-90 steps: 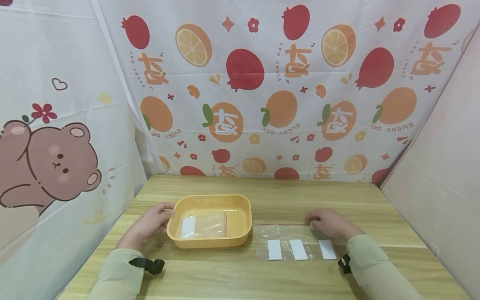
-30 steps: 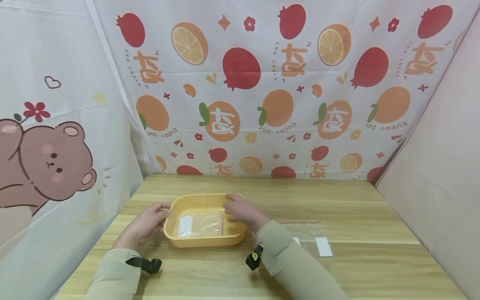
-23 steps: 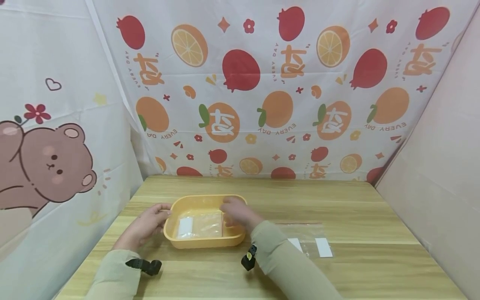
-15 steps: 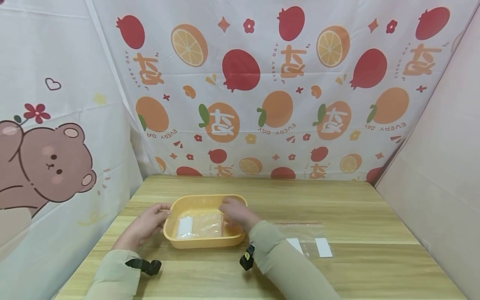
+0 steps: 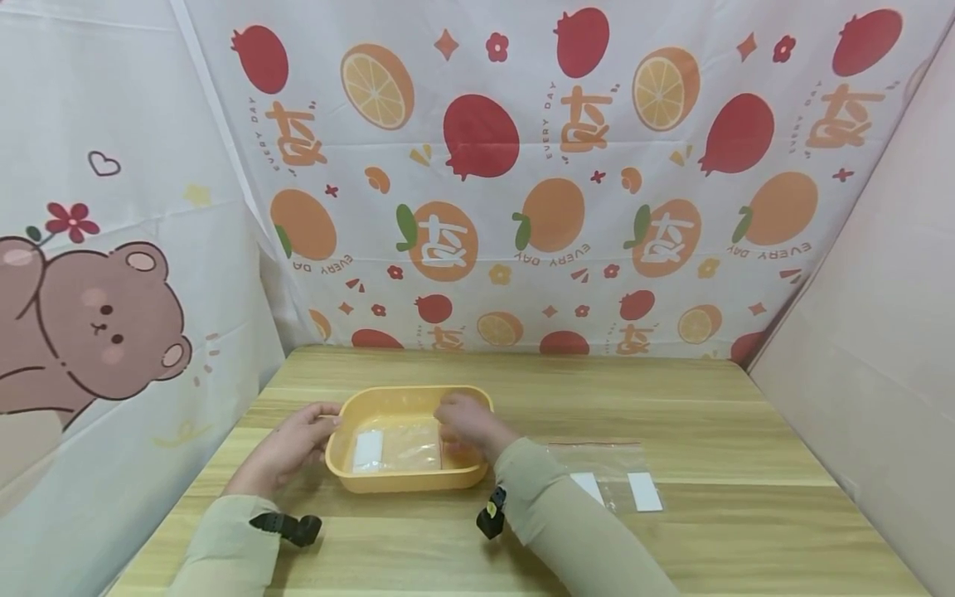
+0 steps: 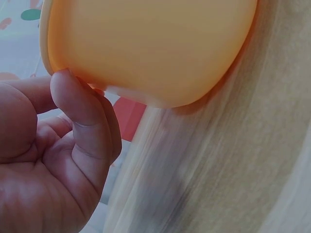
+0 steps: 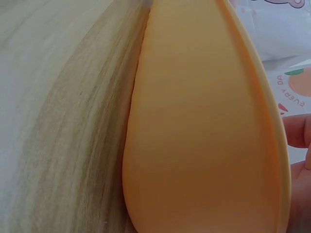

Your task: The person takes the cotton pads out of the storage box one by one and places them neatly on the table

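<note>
In the head view, a yellow plastic basin (image 5: 410, 482) stands on the table, left of the middle. A clear zip-lock bag (image 5: 410, 452) with a white label lies flat inside it. My left hand (image 5: 293, 441) holds the basin at its left rim; the left wrist view shows curled fingers (image 6: 80, 97) against the outer wall. Reaching over the right rim, my right hand (image 5: 473, 424) has its bent fingers at the bag's red zip edge, the fingertips partly hidden. In the right wrist view the basin's wall (image 7: 209, 121) hides most of that hand.
More clear zip-lock bags (image 5: 619, 461) with white labels lie overlapping on the wooden table (image 5: 716, 531), partly behind the right sleeve (image 5: 574, 522). A fruit-print curtain (image 5: 522, 249) closes off the back, and pale cloth hangs at both sides.
My right hand has gone left from the bags on the table into the basin and settled lower, at the zip edge of the bag inside. My left hand stays at the rim.
</note>
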Motion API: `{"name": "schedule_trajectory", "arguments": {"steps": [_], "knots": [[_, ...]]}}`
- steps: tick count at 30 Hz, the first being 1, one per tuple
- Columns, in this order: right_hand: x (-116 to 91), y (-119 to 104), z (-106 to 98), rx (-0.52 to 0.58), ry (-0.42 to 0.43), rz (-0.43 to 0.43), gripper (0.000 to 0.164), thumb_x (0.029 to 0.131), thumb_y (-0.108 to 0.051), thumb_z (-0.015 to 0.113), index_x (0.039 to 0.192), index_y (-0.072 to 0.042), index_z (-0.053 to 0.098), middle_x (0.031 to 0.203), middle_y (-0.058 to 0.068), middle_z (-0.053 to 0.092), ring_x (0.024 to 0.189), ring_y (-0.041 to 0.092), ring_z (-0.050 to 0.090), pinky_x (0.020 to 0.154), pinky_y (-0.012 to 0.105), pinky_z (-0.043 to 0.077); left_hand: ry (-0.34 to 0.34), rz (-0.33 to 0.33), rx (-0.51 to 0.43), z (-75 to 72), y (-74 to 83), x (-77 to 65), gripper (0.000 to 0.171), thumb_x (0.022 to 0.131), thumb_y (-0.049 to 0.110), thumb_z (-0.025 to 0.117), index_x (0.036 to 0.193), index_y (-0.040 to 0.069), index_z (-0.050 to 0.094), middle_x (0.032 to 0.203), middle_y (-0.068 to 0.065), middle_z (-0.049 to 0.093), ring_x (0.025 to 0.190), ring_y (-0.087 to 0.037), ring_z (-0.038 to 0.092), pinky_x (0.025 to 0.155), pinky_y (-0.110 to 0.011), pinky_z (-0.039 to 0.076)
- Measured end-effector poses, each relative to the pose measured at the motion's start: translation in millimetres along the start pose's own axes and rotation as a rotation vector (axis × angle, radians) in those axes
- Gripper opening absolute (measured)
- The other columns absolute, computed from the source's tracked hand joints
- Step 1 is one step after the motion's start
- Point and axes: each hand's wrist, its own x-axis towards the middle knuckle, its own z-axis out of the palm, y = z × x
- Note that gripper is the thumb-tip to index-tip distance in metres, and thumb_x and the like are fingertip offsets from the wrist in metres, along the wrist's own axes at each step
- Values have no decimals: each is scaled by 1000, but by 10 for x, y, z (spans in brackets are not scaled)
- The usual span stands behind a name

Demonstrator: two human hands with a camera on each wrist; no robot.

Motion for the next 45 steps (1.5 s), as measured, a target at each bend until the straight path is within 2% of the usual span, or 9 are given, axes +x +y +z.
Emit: {"name": "schedule_trajectory", "arguments": {"steps": [2, 4, 7, 12, 18, 25, 33, 39, 45], "knots": [[-2, -2, 19, -16, -3, 5, 40, 100, -16, 56, 135, 2, 55, 117, 13, 59, 84, 23, 58, 70, 36, 57, -3, 2, -4, -4, -11, -3, 48, 110, 21, 46, 146, -8, 35, 114, -19, 65, 86, -25, 66, 68, -35, 57], [-10, -5, 47, -45, -6, 3, 26, 99, -16, 56, 120, 0, 60, 97, 9, 58, 75, 19, 55, 65, 33, 54, -8, 9, -5, -10, -25, -12, 48, 110, 20, 46, 146, -9, 35, 114, -19, 65, 86, -25, 66, 68, -35, 57], [-24, 3, 89, -64, -22, -11, 12, 99, -15, 57, 99, -3, 59, 80, 6, 52, 66, 18, 51, 59, 31, 51, -14, 14, -5, -18, -41, -30, 49, 110, 20, 46, 147, -10, 34, 112, -19, 65, 86, -25, 66, 68, -35, 57], [-5, 42, 128, -65, -53, -31, 17, 99, -13, 55, 84, -4, 54, 76, 7, 53, 64, 20, 53, 54, 31, 49, -13, 8, -6, -32, -50, -32, 49, 110, 20, 45, 147, -9, 34, 113, -19, 65, 86, -25, 65, 69, -35, 57], [15, 57, 137, -94, -89, -41, 21, 99, -11, 55, 80, -6, 52, 71, 7, 53, 56, 19, 55, 49, 28, 48, -22, 34, -18, -34, -45, -28, 49, 110, 19, 46, 146, -11, 34, 111, -19, 66, 84, -25, 65, 68, -35, 57], [-1, 82, 166, -244, -139, -22, 27, 99, -15, 62, 75, -8, 53, 67, 4, 52, 53, 16, 48, 47, 26, 44, -27, 33, -19, -9, -32, -63, 49, 109, 19, 46, 146, -11, 34, 113, -21, 66, 85, -26, 66, 69, -35, 57], [-4, 23, 194, -512, -185, -104, 32, 97, -18, 64, 68, -8, 54, 59, 2, 51, 51, 14, 43, 51, 27, 38, -21, 48, -16, -9, 4, -56, 48, 109, 19, 47, 145, -11, 35, 112, -21, 66, 85, -26, 66, 68, -34, 57], [2, 37, 207, -572, -181, -123, 40, 98, -14, 59, 59, -11, 48, 53, -1, 44, 48, 13, 39, 50, 27, 35, -21, 37, -15, 14, 14, -30, 48, 109, 19, 47, 145, -10, 36, 111, -19, 67, 82, -24, 66, 66, -34, 57], [-8, 39, 206, -597, -151, -157, 38, 98, -16, 57, 62, -9, 51, 59, 0, 48, 56, 14, 46, 54, 27, 38, -17, 38, -14, 14, 0, -4, 48, 109, 20, 47, 145, -9, 36, 107, -17, 68, 81, -24, 65, 65, -33, 56]]}}
